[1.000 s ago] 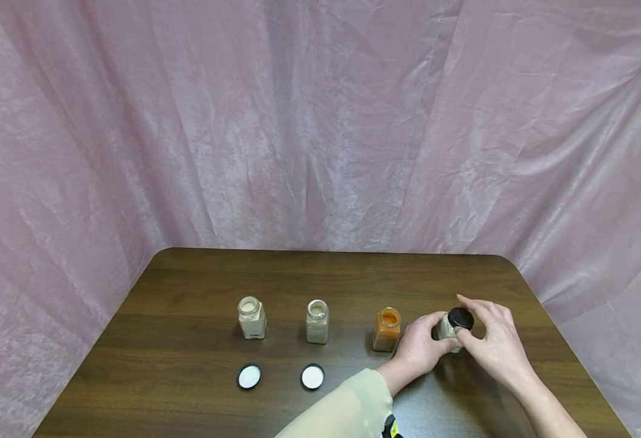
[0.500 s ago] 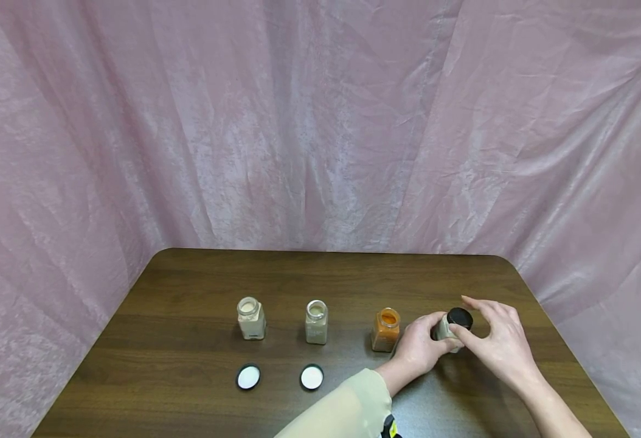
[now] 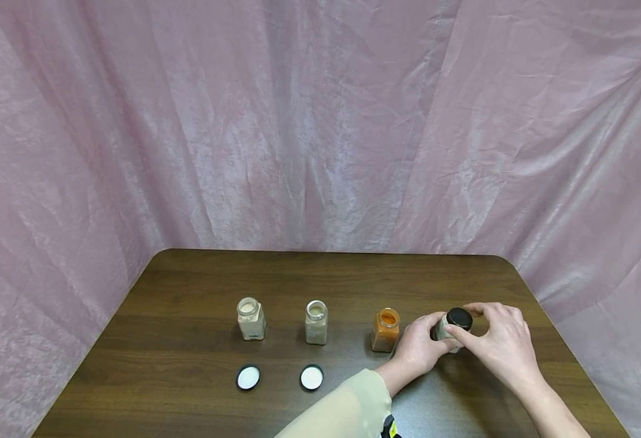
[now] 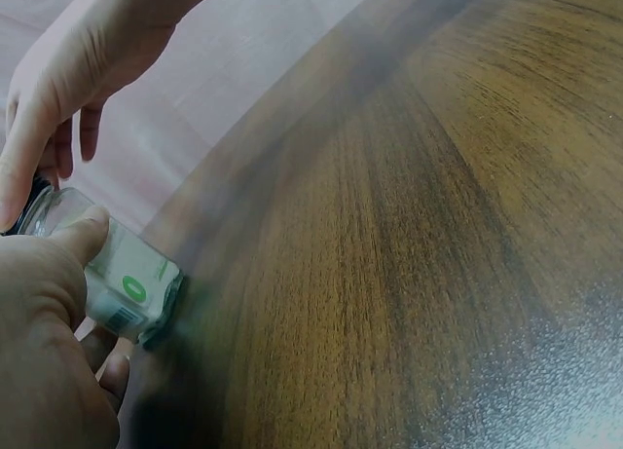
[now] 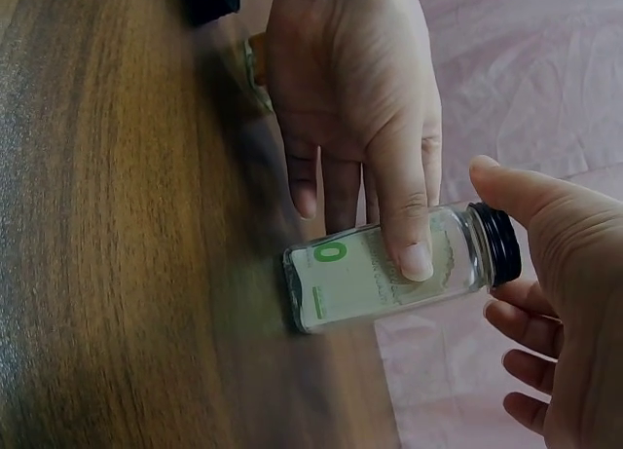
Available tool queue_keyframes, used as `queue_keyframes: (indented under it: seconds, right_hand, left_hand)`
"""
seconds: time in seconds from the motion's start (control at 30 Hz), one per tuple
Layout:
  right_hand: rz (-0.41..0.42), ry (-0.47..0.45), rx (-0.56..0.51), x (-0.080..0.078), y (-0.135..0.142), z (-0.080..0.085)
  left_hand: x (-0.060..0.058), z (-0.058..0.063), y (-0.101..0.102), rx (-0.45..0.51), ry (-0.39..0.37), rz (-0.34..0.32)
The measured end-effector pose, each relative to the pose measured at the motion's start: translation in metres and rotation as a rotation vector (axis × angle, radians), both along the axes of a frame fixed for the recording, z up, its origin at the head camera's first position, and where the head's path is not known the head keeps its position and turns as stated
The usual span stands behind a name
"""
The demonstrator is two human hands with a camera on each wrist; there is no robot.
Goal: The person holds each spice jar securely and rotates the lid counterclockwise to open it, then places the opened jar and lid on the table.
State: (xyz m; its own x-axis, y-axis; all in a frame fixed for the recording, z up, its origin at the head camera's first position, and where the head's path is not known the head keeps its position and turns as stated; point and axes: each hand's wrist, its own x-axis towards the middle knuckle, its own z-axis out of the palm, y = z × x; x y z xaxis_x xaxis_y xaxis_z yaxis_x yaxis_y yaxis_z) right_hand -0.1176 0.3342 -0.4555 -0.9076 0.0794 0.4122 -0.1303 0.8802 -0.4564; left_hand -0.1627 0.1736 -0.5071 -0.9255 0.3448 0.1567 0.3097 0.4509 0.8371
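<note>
My left hand [image 3: 420,345] grips the body of a clear glass jar [image 5: 389,269] with a pale label printed in green. Its thumb lies along the label in the right wrist view. A black screw lid [image 3: 459,318] is on this jar. My right hand [image 3: 502,340] has its thumb and fingers curled round the lid, the thumb on the near side and the fingertips at the far side. In the left wrist view the jar [image 4: 127,283] stands at the table surface, with my right hand [image 4: 83,69] above it.
Left of my hands stand an open jar of orange powder [image 3: 386,330] and two open jars of pale powder [image 3: 317,322] [image 3: 252,319]. Two lids [image 3: 248,377] [image 3: 312,377] lie white side up in front of them. A pink curtain [image 3: 320,121] hangs behind the table [image 3: 178,292].
My right hand's fingers spread away from the lid half a second ago, and now they are curled back round it. My left hand keeps its hold on the jar.
</note>
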Motion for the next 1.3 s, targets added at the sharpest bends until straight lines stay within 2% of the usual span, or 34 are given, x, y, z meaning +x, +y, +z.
queue_keyframes:
  seconds: [0.2, 0.53, 0.97, 1.3]
  right_hand:
    - [-0.033, -0.025, 0.021, -0.0009, -0.0016, 0.0003]
    - [-0.031, 0.006, 0.038, -0.003, -0.0022, -0.0017]
    - [0.005, 0.026, 0.039, -0.0021, -0.003, 0.0017]
    - [0.06, -0.003, 0.007, 0.0, -0.0052, 0.0041]
  left_hand:
    - [0.0002, -0.0004, 0.0, -0.005, 0.003, 0.001]
    - [0.0, 0.0012, 0.0004, -0.008, -0.019, 0.001]
    - [-0.0004, 0.0017, -0.0008, -0.014, -0.013, -0.004]
    - [-0.0008, 0.0012, -0.0011, -0.027, -0.004, -0.008]
